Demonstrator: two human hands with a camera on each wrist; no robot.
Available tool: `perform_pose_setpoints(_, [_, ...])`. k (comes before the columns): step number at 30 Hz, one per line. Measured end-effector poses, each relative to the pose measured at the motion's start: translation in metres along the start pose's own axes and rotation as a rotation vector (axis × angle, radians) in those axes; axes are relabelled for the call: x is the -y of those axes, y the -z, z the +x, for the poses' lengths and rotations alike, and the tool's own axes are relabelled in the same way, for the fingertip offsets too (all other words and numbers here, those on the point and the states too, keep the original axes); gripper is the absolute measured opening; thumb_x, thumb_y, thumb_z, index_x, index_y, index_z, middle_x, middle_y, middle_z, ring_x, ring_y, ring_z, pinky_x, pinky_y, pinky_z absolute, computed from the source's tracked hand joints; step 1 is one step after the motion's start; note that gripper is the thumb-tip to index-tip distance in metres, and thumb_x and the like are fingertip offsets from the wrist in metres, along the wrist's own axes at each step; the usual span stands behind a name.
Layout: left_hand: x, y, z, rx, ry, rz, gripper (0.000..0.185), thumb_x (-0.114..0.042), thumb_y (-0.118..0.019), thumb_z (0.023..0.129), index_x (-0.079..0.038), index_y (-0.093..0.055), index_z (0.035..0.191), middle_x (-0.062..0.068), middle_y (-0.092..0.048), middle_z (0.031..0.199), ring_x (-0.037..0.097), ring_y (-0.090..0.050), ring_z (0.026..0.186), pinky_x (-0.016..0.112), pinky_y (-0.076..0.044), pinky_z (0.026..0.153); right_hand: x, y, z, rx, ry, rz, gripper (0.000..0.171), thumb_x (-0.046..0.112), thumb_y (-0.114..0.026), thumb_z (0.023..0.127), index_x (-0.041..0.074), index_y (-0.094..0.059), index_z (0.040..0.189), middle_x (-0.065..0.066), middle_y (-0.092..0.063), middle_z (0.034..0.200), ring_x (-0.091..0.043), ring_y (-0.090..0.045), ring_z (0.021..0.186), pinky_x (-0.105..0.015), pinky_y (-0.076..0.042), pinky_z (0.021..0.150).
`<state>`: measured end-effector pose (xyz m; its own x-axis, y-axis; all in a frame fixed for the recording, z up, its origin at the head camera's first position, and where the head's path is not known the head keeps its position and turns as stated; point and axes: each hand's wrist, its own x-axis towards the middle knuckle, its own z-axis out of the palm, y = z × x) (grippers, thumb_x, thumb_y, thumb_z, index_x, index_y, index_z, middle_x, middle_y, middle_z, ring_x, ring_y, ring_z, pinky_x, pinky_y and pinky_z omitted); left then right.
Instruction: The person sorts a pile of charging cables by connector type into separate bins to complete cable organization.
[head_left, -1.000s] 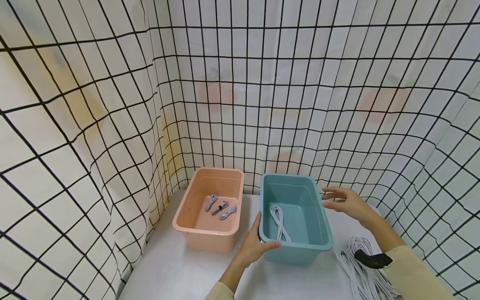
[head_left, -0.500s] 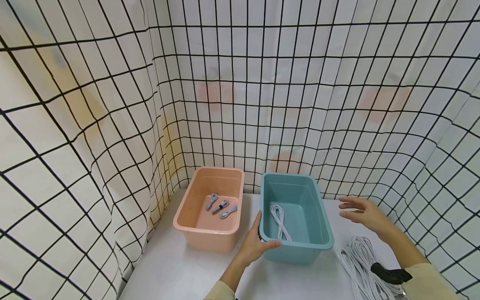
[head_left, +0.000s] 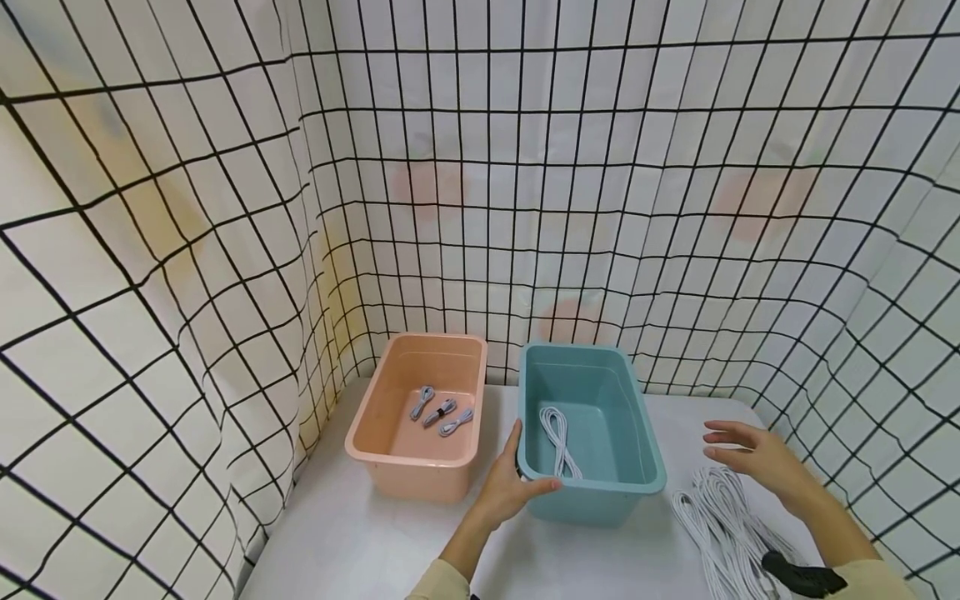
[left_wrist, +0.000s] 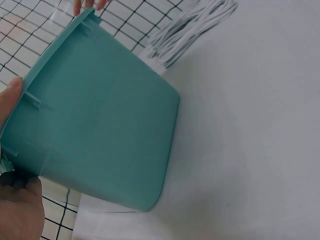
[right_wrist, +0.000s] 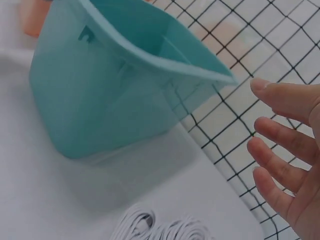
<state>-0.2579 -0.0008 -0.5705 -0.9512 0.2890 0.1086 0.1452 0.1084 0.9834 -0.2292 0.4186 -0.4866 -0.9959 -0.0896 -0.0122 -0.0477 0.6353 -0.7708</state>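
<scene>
My left hand (head_left: 498,493) holds the near-left corner of a teal plastic bin (head_left: 611,502), its thumb along the front below the rim and its fingers on the left side. Inside that bin lies a looped white cable (head_left: 557,437). The left wrist view shows the bin's outer wall (left_wrist: 105,115) with the thumb at its rim. To the right of the bin my right hand (head_left: 765,458) hangs in the air with loosely bent fingers, holding nothing. Below it on the table is a heap of bundled white cables (head_left: 723,529).
A peach plastic bin (head_left: 420,479) stands left of the teal one, with three small tied grey cables (head_left: 440,413) on its floor. Black wire grid panels (head_left: 491,208) surround the white table (head_left: 330,533) at the back and sides.
My right hand has moved away from the teal bin's right rim, rightward and toward me, to above the white cables. My left hand stays at the bin's corner.
</scene>
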Motion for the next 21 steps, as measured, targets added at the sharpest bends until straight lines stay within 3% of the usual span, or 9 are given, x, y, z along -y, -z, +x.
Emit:
perform_pose_setpoints(6, [0.002, -0.003, 0.0, 0.015, 0.007, 0.012, 0.118, -0.032, -0.091, 0.081, -0.025, -0.012, 0.168, 0.003, -0.025, 0.169, 0.032, -0.039, 0.145, 0.054, -0.04, 0.111, -0.029, -0.002, -0.018, -0.006, -0.063, 0.022, 0.07, 0.033, -0.07, 0.101, -0.008, -0.042, 0.151, -0.029, -0.058, 0.138, 0.002, -0.059, 0.101, -0.029, -0.055, 0.08])
perform_pose_setpoints(11, [0.002, -0.001, 0.0, 0.008, -0.024, -0.004, 0.116, -0.033, -0.09, 0.082, -0.025, -0.012, 0.168, 0.003, -0.025, 0.169, 0.036, -0.038, 0.145, 0.055, -0.041, 0.11, -0.049, -0.008, -0.025, -0.014, -0.105, 0.056, 0.071, 0.034, -0.071, 0.101, -0.009, -0.042, 0.15, -0.028, -0.059, 0.137, 0.009, -0.057, 0.098, -0.025, -0.055, 0.079])
perform_pose_setpoints(13, [0.001, 0.001, -0.001, 0.006, -0.035, -0.004, 0.116, -0.033, -0.09, 0.082, -0.026, -0.013, 0.168, 0.002, -0.025, 0.169, 0.037, -0.038, 0.145, 0.055, -0.041, 0.11, -0.058, -0.01, -0.027, -0.008, -0.133, 0.065, 0.072, 0.034, -0.07, 0.101, -0.011, -0.042, 0.15, -0.028, -0.06, 0.136, 0.004, -0.059, 0.1, -0.028, -0.056, 0.081])
perform_pose_setpoints(16, [0.0, 0.002, 0.0, 0.003, -0.038, 0.009, 0.116, -0.033, -0.09, 0.082, -0.025, -0.012, 0.168, 0.001, -0.025, 0.169, 0.036, -0.039, 0.145, 0.055, -0.043, 0.108, -0.076, -0.013, -0.029, -0.005, -0.195, 0.064, 0.076, 0.037, -0.07, 0.1, -0.013, -0.04, 0.15, -0.029, -0.059, 0.137, -0.016, -0.066, 0.108, -0.037, -0.058, 0.084])
perform_pose_setpoints(19, [-0.001, 0.003, 0.001, -0.003, -0.027, 0.021, 0.115, -0.032, -0.09, 0.082, -0.023, -0.013, 0.168, 0.002, -0.026, 0.168, 0.034, -0.04, 0.144, 0.055, -0.043, 0.108, -0.104, -0.019, -0.031, -0.029, -0.248, -0.018, 0.081, 0.045, -0.071, 0.098, -0.014, -0.043, 0.147, -0.029, -0.062, 0.132, -0.038, -0.066, 0.112, -0.049, -0.058, 0.084])
perform_pose_setpoints(21, [-0.001, 0.003, 0.001, -0.01, -0.018, 0.03, 0.116, -0.033, -0.09, 0.082, -0.022, -0.013, 0.168, 0.003, -0.027, 0.168, 0.033, -0.041, 0.144, 0.055, -0.043, 0.108, -0.125, -0.027, -0.035, -0.051, -0.301, -0.094, 0.087, 0.054, -0.074, 0.093, -0.014, -0.048, 0.141, -0.025, -0.068, 0.122, -0.039, -0.067, 0.105, -0.052, -0.057, 0.081])
